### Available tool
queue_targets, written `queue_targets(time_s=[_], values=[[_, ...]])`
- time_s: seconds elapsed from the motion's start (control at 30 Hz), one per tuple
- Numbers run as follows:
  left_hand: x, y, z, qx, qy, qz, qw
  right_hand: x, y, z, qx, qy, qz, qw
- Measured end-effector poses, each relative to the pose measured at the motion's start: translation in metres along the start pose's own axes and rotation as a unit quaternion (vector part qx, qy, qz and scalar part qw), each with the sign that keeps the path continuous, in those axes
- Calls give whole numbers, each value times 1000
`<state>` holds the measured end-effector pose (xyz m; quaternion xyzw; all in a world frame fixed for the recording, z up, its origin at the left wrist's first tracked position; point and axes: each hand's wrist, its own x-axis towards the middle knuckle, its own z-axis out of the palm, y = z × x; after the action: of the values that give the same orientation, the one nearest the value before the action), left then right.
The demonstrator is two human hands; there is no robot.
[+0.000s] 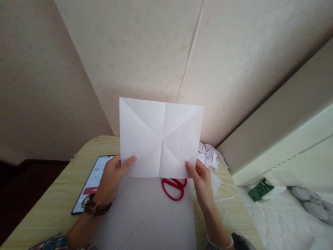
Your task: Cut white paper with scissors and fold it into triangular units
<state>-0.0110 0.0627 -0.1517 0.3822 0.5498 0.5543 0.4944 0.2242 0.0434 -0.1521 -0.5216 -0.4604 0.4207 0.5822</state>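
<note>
A white sheet of paper (179, 135) is held up above the table, unfolded, with creases running across it and from its corners, meeting near the middle. My left hand (113, 177) pinches its lower left edge, thumb on the near face and fingers behind. At the lower right corner, my right hand (201, 175) grips the sheet the same way. Below the sheet, red-handled scissors (173, 191) lie on a large white sheet (153, 218); their blades are hidden. A phone (91, 182) lies beside my left hand, partly covered by it.
Folded white paper pieces (209, 156) are heaped at the table's back right. Thin paper strips (225, 199) lie near my right forearm. The wooden table (52, 205) meets a papered wall behind. To the right, a green packet (261, 190) rests on a white quilted surface (281, 222).
</note>
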Motion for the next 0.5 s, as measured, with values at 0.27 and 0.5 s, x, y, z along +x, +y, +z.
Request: queue_targets(time_s=[0.27,0.5], values=[[-1,0,1,21,-22,1,1000,0,7,-3,-14,14,-20,1000],[-6,0,8,59,-50,21,997,-9,7,1,-42,21,-59,997]])
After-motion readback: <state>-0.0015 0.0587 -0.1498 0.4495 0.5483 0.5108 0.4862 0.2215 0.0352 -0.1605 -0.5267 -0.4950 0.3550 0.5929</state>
